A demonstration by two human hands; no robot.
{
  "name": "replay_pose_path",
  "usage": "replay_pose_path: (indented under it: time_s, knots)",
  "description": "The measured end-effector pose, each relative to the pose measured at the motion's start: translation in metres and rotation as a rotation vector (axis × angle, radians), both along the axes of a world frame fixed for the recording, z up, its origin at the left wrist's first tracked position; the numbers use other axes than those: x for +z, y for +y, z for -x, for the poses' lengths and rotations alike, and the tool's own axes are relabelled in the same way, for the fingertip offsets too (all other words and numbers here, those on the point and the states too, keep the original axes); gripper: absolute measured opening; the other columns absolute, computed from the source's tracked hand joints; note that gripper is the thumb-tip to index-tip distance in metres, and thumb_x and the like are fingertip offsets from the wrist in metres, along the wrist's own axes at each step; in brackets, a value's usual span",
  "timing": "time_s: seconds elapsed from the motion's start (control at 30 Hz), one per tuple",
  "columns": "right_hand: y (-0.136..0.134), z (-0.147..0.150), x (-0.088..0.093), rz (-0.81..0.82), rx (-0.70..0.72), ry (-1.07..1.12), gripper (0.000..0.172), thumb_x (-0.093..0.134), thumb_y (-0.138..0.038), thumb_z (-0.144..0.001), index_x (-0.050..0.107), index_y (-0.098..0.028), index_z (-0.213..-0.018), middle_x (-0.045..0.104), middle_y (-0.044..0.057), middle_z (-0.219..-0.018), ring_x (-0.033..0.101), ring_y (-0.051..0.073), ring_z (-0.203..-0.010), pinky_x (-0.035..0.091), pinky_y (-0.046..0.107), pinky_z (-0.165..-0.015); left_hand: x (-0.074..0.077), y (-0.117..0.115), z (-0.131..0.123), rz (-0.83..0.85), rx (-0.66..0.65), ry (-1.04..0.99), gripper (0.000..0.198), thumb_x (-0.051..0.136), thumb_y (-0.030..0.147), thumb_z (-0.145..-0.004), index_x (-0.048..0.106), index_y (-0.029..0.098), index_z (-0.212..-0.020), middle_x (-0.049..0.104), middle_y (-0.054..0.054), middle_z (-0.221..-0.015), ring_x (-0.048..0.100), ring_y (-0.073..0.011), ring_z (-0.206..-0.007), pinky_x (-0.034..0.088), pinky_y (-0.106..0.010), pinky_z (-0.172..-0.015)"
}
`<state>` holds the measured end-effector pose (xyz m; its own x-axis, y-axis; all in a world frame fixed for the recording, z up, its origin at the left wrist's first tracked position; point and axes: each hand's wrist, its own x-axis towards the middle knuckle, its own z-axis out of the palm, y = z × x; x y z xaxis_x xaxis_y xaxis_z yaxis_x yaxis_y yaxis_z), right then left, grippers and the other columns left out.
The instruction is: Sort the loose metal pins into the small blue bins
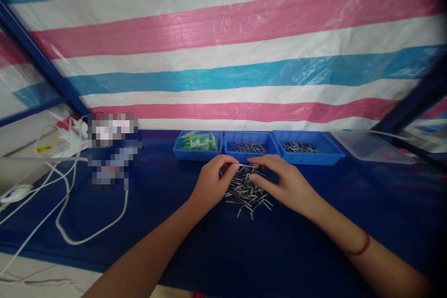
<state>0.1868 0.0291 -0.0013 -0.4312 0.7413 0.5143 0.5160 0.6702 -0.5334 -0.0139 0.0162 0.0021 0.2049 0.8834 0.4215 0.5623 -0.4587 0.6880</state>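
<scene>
A loose pile of metal blind rivets (246,191), thin pins with a thicker end, lies on the dark blue table top. Over the pile's back left, my left hand (214,181) pinches one rivet (246,165) between thumb and forefinger, its shaft pointing right. My right hand (284,181) hovers at the pile's right side, thumb and forefinger apart, the forefinger tip close to the free end of that rivet. Whether it touches the rivet I cannot tell. Behind the pile, a middle blue bin (249,153) and a right blue bin (310,157) hold more rivets.
A left blue bin (197,154) holds green plastic-looking pieces. A clear plastic lid or tray (372,146) lies at the back right. White cables (75,242) loop across the table's left side, near a blurred-out patch (113,149). Striped sheeting (223,74) hangs behind.
</scene>
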Motion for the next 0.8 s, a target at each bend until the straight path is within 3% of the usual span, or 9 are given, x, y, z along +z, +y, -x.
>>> replay_pose_path:
  time_s: [0.13,0.27,0.5,0.8]
  knots:
    - [-0.011,0.010,0.003,0.129,0.055,0.110,0.018,0.051,-0.032,-0.088,0.066,-0.021,-0.091,0.068,0.004,-0.087,0.061,0.018,-0.080,0.048,0.030,-0.072,0.002,-0.007,-0.007,0.066,-0.075,-0.103,0.013,0.051,0.026,-0.088,0.062,0.017,-0.089,0.065,-0.001,-0.085,0.058,-0.0129,-0.077,0.042,-0.022,-0.069]
    - [-0.015,0.012,0.003,0.192,-0.029,0.200,0.017,0.055,-0.034,-0.086,0.067,-0.021,-0.087,0.067,0.002,-0.079,0.059,0.015,-0.068,0.044,0.028,-0.059,0.001,-0.009,-0.010,0.111,-0.111,-0.129,0.014,0.053,0.027,-0.087,0.062,0.017,-0.089,0.064,-0.001,-0.084,0.059,-0.0130,-0.077,0.043,-0.022,-0.069]
    - [-0.018,0.015,-0.001,0.244,-0.042,0.406,0.015,0.060,-0.035,-0.083,0.066,-0.021,-0.085,0.068,0.004,-0.087,0.061,0.019,-0.080,0.049,0.031,-0.067,-0.001,-0.012,-0.012,0.177,-0.153,-0.121,0.017,0.053,0.031,-0.087,0.062,0.016,-0.091,0.065,-0.002,-0.083,0.059,-0.0133,-0.075,0.045,-0.022,-0.068]
    - [-0.021,0.019,0.000,0.262,-0.048,0.475,0.015,0.063,-0.035,-0.080,0.064,-0.020,-0.079,0.066,0.003,-0.078,0.061,0.018,-0.072,0.050,0.031,-0.062,0.000,-0.013,-0.014,0.184,-0.207,-0.065,0.020,0.050,0.031,-0.089,0.063,0.016,-0.093,0.066,-0.002,-0.083,0.059,-0.0130,-0.074,0.045,-0.022,-0.066]
